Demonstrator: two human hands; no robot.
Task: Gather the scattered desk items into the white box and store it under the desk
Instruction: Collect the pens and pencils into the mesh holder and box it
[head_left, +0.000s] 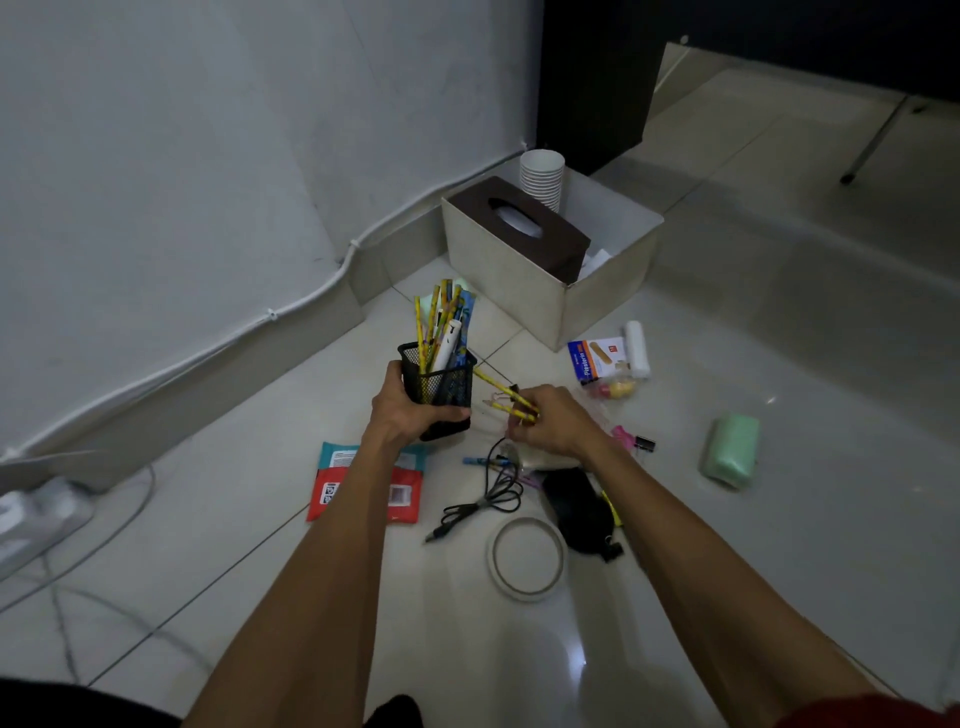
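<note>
With the left hand (410, 408) gripping the black mesh pen cup (440, 387) tilted, the yellow patterned pencils (506, 400) pinched in the right hand (550, 421) could miss its crowded mouth and drop to the floor.

Red-teal packets (400, 493) partly behind left forearm (311, 571)

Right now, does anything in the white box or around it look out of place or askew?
Yes. The brown tissue box sits tilted across the white box's near corner, resting on its rim rather than settled inside. Small items, such as the green pouch and tape ring, lie scattered on the floor.
</note>
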